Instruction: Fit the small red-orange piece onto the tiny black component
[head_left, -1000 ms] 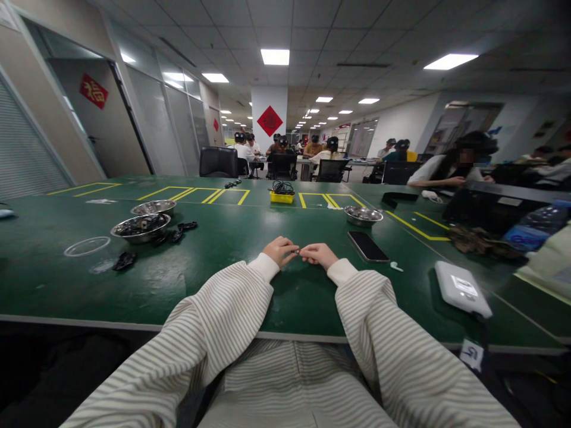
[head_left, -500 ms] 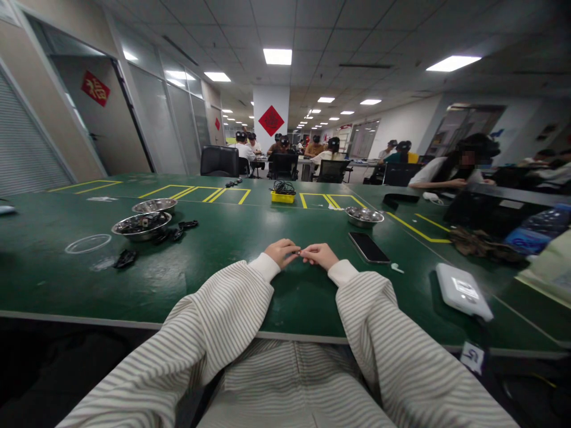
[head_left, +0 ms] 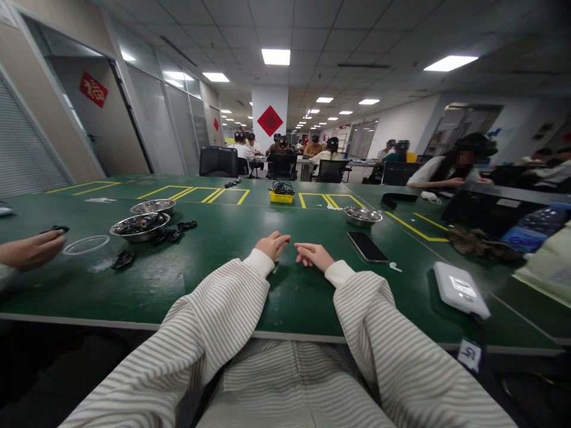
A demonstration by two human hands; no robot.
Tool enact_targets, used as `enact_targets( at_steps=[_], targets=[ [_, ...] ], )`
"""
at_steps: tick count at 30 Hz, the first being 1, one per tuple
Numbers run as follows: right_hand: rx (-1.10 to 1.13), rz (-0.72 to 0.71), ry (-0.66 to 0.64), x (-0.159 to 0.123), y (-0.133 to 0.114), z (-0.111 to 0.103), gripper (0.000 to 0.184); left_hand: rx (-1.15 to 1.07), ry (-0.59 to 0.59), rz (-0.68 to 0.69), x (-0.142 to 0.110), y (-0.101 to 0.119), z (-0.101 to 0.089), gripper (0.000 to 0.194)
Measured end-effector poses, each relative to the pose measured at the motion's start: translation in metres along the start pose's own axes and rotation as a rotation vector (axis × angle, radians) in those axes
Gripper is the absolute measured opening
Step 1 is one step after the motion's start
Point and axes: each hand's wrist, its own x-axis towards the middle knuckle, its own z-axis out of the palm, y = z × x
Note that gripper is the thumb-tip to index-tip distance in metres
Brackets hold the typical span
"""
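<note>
My left hand (head_left: pixel 273 245) is just above the green table (head_left: pixel 250 297), thumb and fingertips closed together. A tiny dark speck shows at its fingertips, too small to name. A small gap to the right, my right hand (head_left: pixel 316 255) has its index finger stretched toward the left one and the other fingers loosely bent, with nothing visible in it. Right of that hand lie a dark-screened phone (head_left: pixel 367 246) and a white earbud (head_left: pixel 395 267). Behind the phone stands a metal bowl (head_left: pixel 363 216) with small pieces in it.
At left are two metal bowls, the nearer bowl (head_left: pixel 140 236) full of dark parts, black pieces (head_left: pixel 124 259) and a clear ring (head_left: pixel 86 245). Another person's hand (head_left: pixel 33 252) holds a black part there. A yellow box (head_left: pixel 281 197) holds cables; a white device (head_left: pixel 459 288) lies right.
My hands, touching fingertip to fingertip before, have moved apart. My left hand has shifted slightly left, and the right fingers have loosened. Another person's hand with a black part has entered at left.
</note>
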Motion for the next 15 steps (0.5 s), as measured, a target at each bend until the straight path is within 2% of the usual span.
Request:
enact_targets(
  at_steps=[4,8,10,12,15],
  targets=[
    [-0.026,0.007,0.048,0.003,0.005,-0.004,0.041,0.100,-0.155,-0.311,0.004,-0.029,-0.025,0.027],
    [-0.058,-0.009,0.064,0.003,0.006,-0.006,0.040,0.195,-0.329,-0.549,-0.002,-0.064,-0.043,0.023],
    [-0.072,-0.017,0.070,0.003,0.006,-0.006,0.042,0.233,-0.430,-0.648,-0.005,-0.075,-0.048,0.026],
    [-0.083,-0.022,0.079,0.002,0.006,-0.006,0.044,0.257,-0.498,-0.701,-0.006,-0.078,-0.051,0.029],
    [-0.097,-0.025,0.086,0.003,0.007,-0.006,0.046,0.263,-0.495,-0.665,-0.006,-0.070,-0.048,0.029]
  ],
)
